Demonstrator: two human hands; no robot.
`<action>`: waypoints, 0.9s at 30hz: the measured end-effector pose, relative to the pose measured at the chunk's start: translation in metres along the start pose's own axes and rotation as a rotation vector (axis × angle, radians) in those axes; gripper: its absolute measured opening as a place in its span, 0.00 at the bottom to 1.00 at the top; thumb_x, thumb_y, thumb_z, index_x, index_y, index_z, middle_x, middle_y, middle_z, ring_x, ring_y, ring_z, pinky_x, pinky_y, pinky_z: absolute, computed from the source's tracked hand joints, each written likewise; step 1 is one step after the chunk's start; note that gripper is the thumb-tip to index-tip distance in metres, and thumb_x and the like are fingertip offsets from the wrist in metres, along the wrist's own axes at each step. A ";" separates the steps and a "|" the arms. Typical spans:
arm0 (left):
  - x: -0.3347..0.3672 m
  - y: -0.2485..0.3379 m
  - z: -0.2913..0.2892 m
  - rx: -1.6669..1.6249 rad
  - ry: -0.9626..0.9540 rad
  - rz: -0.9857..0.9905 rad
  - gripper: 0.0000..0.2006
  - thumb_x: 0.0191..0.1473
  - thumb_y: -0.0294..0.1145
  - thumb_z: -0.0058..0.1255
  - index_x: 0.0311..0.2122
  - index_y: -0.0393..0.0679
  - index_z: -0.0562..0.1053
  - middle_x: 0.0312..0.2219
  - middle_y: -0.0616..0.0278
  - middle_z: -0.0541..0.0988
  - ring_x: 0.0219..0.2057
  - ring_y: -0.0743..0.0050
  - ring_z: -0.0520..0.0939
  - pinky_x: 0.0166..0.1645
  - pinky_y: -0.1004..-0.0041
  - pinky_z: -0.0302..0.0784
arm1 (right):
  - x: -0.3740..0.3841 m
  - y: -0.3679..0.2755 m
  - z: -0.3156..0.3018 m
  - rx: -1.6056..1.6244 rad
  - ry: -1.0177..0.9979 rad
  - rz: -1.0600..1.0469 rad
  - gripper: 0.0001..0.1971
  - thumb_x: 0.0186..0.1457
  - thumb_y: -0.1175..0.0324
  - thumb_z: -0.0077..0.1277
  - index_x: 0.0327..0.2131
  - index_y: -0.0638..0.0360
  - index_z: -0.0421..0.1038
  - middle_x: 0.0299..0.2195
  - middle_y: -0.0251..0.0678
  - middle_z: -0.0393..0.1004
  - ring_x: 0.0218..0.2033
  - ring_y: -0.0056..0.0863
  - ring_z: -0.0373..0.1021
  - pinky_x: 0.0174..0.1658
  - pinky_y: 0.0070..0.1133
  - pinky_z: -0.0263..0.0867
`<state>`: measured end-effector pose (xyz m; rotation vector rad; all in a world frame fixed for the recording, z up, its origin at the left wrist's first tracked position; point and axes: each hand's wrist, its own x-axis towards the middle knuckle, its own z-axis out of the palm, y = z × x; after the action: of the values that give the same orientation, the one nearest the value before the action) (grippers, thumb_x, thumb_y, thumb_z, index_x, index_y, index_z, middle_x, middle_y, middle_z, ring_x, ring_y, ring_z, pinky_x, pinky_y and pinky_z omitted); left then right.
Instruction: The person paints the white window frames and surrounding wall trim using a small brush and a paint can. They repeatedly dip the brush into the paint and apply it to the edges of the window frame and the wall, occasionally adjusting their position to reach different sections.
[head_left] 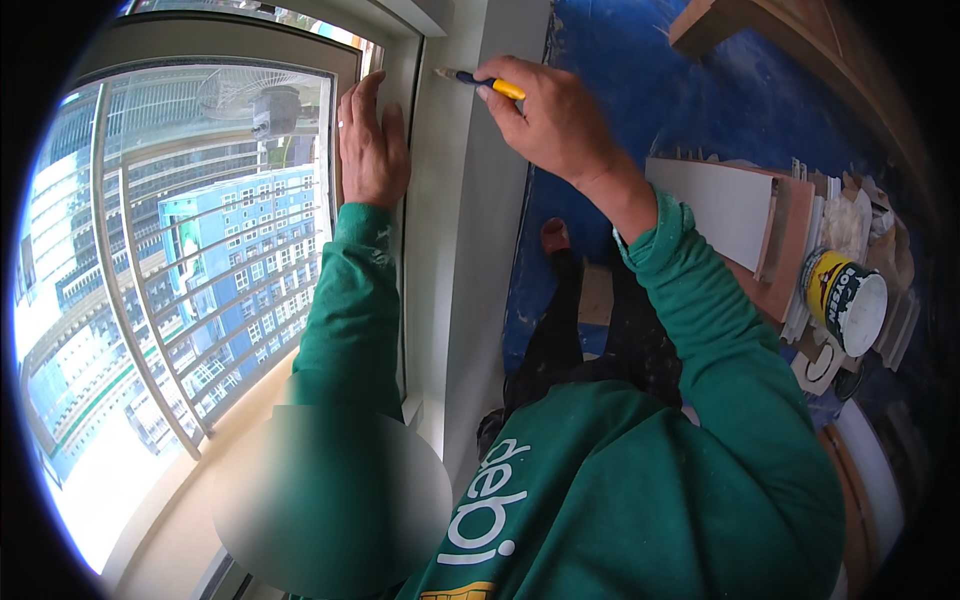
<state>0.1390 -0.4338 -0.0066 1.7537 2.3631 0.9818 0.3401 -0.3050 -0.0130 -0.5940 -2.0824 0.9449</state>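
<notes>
My right hand (555,115) is closed around a slim tool with a yellow and dark blue handle (508,89). Its narrow pale tip points left, at the white window jamb (445,130); whether it is a small brush or a blade I cannot make out. Against the window frame (350,75) rests my left hand (373,145), fingers stretched upward and holding nothing. Pale specks mark that hand and its green sleeve. The jamb's painted face lies between my two hands.
Railings (150,260) stand outside the glass at left. Blue covering (610,60) spreads over the floor. At right are a yellow-and-black paint bucket (835,290), stacked boards (710,205) and scraps. A wooden piece (705,28) juts in at the top right.
</notes>
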 end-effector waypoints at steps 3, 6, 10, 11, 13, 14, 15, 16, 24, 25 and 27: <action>-0.001 0.000 0.000 -0.015 0.007 -0.020 0.20 0.65 0.28 0.44 0.61 0.40 0.67 0.53 0.42 0.72 0.55 0.38 0.75 0.60 0.54 0.72 | -0.027 -0.021 0.005 0.088 -0.098 -0.002 0.07 0.58 0.71 0.59 0.39 0.61 0.77 0.29 0.47 0.80 0.30 0.47 0.78 0.34 0.34 0.75; 0.000 0.000 0.000 -0.010 -0.007 -0.049 0.20 0.65 0.28 0.44 0.61 0.41 0.67 0.53 0.42 0.72 0.54 0.38 0.75 0.59 0.54 0.72 | -0.034 -0.035 -0.004 0.195 -0.120 0.041 0.07 0.58 0.71 0.59 0.38 0.61 0.77 0.29 0.47 0.80 0.30 0.47 0.78 0.34 0.35 0.74; -0.001 -0.002 0.000 0.001 -0.014 -0.051 0.20 0.65 0.29 0.44 0.61 0.41 0.67 0.54 0.43 0.72 0.54 0.39 0.75 0.59 0.54 0.72 | -0.001 -0.018 -0.016 -0.019 -0.057 0.012 0.06 0.59 0.71 0.58 0.39 0.61 0.77 0.30 0.45 0.80 0.31 0.45 0.78 0.36 0.35 0.75; 0.000 -0.002 0.000 0.003 -0.019 -0.047 0.20 0.65 0.29 0.44 0.61 0.41 0.67 0.54 0.43 0.72 0.54 0.39 0.75 0.60 0.54 0.72 | 0.008 -0.009 -0.014 -0.061 -0.026 -0.016 0.06 0.59 0.71 0.57 0.39 0.61 0.77 0.31 0.45 0.81 0.32 0.45 0.78 0.37 0.34 0.75; 0.001 -0.001 0.001 0.000 -0.025 -0.052 0.21 0.65 0.29 0.44 0.61 0.40 0.67 0.54 0.43 0.72 0.54 0.40 0.75 0.60 0.54 0.71 | 0.020 0.005 -0.006 -0.126 0.040 -0.094 0.07 0.59 0.70 0.57 0.40 0.60 0.77 0.32 0.43 0.81 0.33 0.44 0.78 0.38 0.34 0.76; 0.002 0.000 0.001 -0.002 -0.029 -0.054 0.21 0.65 0.29 0.44 0.61 0.40 0.67 0.54 0.43 0.72 0.54 0.40 0.75 0.60 0.54 0.71 | 0.018 0.007 -0.003 -0.132 0.028 -0.102 0.07 0.59 0.70 0.57 0.40 0.60 0.77 0.32 0.43 0.81 0.33 0.44 0.78 0.38 0.34 0.76; 0.002 -0.001 0.001 -0.001 -0.030 -0.057 0.21 0.65 0.29 0.44 0.61 0.40 0.67 0.54 0.43 0.72 0.55 0.40 0.75 0.60 0.54 0.71 | 0.016 0.007 0.000 -0.135 0.012 -0.110 0.07 0.59 0.71 0.57 0.40 0.60 0.78 0.32 0.43 0.81 0.33 0.44 0.78 0.39 0.34 0.76; 0.002 0.000 0.002 -0.001 -0.032 -0.058 0.21 0.65 0.29 0.44 0.61 0.40 0.67 0.54 0.43 0.72 0.55 0.40 0.74 0.61 0.54 0.71 | 0.013 0.007 0.002 -0.140 -0.004 -0.118 0.07 0.58 0.71 0.57 0.40 0.59 0.78 0.32 0.43 0.81 0.33 0.44 0.78 0.39 0.34 0.76; -0.001 -0.003 0.001 -0.002 -0.034 -0.057 0.20 0.65 0.30 0.43 0.61 0.39 0.66 0.55 0.42 0.72 0.56 0.39 0.74 0.61 0.54 0.70 | 0.003 0.004 -0.014 -0.076 -0.056 -0.012 0.08 0.59 0.72 0.58 0.43 0.60 0.77 0.33 0.42 0.81 0.34 0.43 0.79 0.39 0.34 0.76; 0.000 -0.002 0.001 0.003 -0.037 -0.053 0.20 0.65 0.30 0.43 0.61 0.39 0.66 0.55 0.42 0.72 0.56 0.39 0.74 0.61 0.53 0.70 | 0.009 0.009 -0.015 -0.112 -0.040 0.006 0.08 0.59 0.72 0.57 0.41 0.60 0.78 0.32 0.42 0.81 0.36 0.44 0.79 0.40 0.34 0.76; 0.001 -0.003 0.001 0.006 -0.039 -0.048 0.20 0.65 0.31 0.43 0.61 0.38 0.66 0.55 0.42 0.72 0.56 0.39 0.74 0.61 0.53 0.69 | 0.013 0.018 -0.009 -0.120 -0.004 -0.078 0.09 0.59 0.73 0.59 0.43 0.60 0.78 0.34 0.42 0.82 0.33 0.42 0.79 0.37 0.32 0.75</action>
<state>0.1366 -0.4326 -0.0090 1.6934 2.3747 0.9263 0.3407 -0.2810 -0.0174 -0.5676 -2.1607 0.7819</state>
